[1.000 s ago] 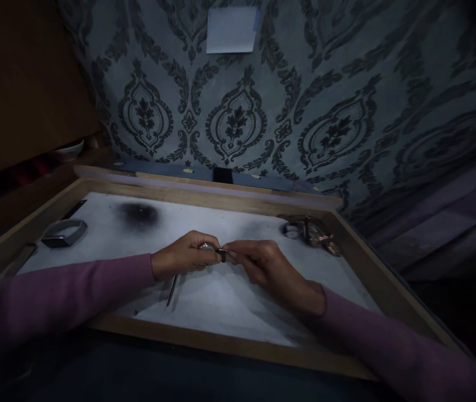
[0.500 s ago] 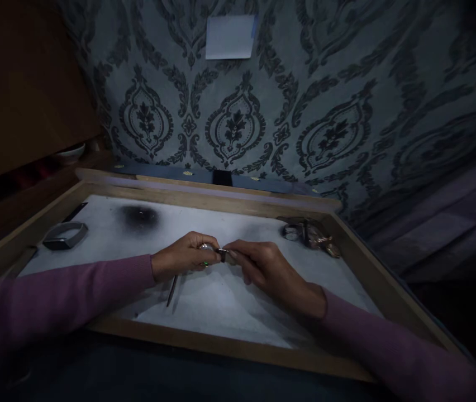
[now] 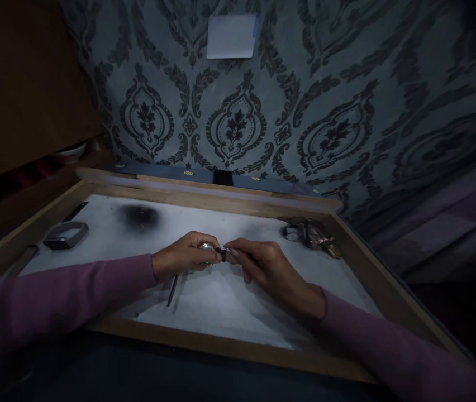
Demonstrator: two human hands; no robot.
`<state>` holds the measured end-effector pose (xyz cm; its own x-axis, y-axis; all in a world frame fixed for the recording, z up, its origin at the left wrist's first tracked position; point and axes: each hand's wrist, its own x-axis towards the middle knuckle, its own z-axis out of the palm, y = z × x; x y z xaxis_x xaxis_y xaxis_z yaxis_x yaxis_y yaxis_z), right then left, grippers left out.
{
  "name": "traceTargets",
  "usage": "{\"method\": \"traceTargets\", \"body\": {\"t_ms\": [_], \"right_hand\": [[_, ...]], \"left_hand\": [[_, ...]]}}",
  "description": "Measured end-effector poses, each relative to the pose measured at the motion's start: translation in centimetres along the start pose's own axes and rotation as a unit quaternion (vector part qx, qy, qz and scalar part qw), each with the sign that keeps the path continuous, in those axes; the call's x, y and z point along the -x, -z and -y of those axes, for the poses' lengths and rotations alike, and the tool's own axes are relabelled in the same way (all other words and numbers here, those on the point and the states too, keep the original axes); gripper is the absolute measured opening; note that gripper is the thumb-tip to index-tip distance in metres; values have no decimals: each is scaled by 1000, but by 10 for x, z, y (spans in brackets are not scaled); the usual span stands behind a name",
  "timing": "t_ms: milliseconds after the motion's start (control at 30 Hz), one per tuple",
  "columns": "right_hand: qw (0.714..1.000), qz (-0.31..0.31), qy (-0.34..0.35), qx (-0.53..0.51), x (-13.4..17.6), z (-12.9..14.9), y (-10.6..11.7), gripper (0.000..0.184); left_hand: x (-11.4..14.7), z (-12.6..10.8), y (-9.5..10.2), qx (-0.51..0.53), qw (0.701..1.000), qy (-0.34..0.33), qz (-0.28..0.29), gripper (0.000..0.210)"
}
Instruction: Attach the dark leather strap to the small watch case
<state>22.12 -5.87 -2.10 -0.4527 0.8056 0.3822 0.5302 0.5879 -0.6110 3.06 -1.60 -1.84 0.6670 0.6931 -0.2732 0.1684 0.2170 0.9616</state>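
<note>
My left hand [image 3: 181, 258] is closed around a round, shiny watch [image 3: 206, 247], with a small green glint at its lower side. A short dark piece of strap [image 3: 223, 255] sticks out from the watch toward the right. My right hand [image 3: 269, 267] pinches a thin metal tool [image 3: 224, 249], whose tip meets the watch where the strap joins it. The tool's exact kind is too small and dim to make out. Below my left hand, a slim dark rod-like tool [image 3: 172, 290] lies on the white sheet.
A wooden-rimmed tray [image 3: 221, 340] lined with a white sheet [image 3: 204, 312] surrounds the work. At its left lies a grey wristband [image 3: 65, 235]; at its right, several watches [image 3: 315, 237] lie heaped. Behind stands a patterned wall [image 3: 238, 123] bearing a white card [image 3: 232, 36].
My right fingers and the thin metal tool have shifted very slightly at the strap joint. My left hand keeps the watch in the same place.
</note>
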Motion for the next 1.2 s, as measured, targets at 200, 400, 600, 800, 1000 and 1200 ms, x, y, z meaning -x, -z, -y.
{"method": "traceTargets", "body": {"t_ms": [200, 400, 600, 800, 1000, 1200], "right_hand": [[1000, -2, 11, -14, 0, -1, 0, 30], [1000, -7, 9, -17, 0, 0, -1, 29], [1000, -8, 13, -27, 0, -3, -1, 26], [999, -2, 7, -33, 2, -4, -2, 26], [999, 8, 25, -26, 0, 1, 0, 27], [999, 19, 41, -9, 1, 3, 2, 28]], "left_hand": [[-2, 4, 1, 3, 1000, -8, 7, 17], [-1, 3, 1, 4, 1000, -1, 4, 17], [2, -1, 0, 2, 1000, 8, -4, 16], [1, -3, -1, -11, 1000, 18, -9, 12], [1, -3, -1, -23, 1000, 19, -6, 13], [1, 0, 0, -12, 1000, 3, 11, 14]]}}
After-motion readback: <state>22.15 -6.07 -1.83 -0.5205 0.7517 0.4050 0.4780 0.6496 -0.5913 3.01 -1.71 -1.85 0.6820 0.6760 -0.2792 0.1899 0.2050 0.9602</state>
